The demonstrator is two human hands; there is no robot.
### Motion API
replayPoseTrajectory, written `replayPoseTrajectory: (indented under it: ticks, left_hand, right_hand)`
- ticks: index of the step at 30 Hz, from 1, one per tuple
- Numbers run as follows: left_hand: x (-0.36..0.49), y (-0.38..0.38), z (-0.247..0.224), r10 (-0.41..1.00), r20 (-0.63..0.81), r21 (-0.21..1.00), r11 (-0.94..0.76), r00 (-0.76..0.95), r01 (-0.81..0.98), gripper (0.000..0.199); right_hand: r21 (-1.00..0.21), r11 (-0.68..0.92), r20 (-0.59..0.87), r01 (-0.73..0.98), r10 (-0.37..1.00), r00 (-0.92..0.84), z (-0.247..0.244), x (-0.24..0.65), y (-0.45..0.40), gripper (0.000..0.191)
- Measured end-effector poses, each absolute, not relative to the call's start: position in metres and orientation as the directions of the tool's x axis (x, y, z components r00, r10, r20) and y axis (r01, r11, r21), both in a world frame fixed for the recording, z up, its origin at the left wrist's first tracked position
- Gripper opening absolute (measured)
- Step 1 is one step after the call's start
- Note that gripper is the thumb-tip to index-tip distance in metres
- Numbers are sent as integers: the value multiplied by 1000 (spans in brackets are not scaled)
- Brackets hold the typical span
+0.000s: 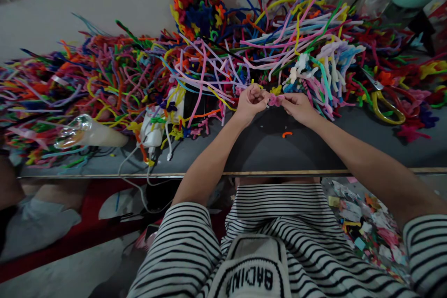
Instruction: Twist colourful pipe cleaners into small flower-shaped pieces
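Observation:
Between my two hands, above the dark tabletop, is a small pink fuzzy flower-like piece. My left hand pinches its left side with bent fingers. From the right, my right hand grips the same piece between thumb and fingertips. Just behind my hands lie yellow fuzzy pieces and a bundle of white, blue and pink stems. A short orange bit rests on the table in front of my right hand.
Piles of colourful fuzzy stems line the table's back. Yellow-handled scissors lie at right. At left are a white power adapter with cables and a plastic-wrapped roll. Scraps fill the lower right. Another person's leg shows at far left.

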State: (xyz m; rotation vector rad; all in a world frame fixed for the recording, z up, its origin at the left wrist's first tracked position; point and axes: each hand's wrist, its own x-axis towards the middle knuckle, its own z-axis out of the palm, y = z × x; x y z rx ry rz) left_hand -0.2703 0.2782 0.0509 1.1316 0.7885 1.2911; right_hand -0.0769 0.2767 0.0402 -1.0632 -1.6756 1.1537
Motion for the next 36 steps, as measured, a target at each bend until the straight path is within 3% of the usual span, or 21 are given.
replayPoseTrajectory:
  ticks: [22,26,33,36]
  left_hand:
    - [-270,277,54,989,113,939,-76,92,-336,56]
    - [-272,281,49,980,126,936,-67,151,-346,58]
    - [-273,287,47,961,73,916,41,267,-399,30]
    - [-272,286,50,968,75,916,28,238,-400,35]
  right_hand:
    - [-962,195,131,192,944,-303,40,-76,276,72]
    - [-962,210,147,174,936,-320,36,-74,278,69]
    - [-967,197,141,164,943,-301,38,-75,276,69]
    - [-969,190,135,159,943,-303,37,-76,276,68]
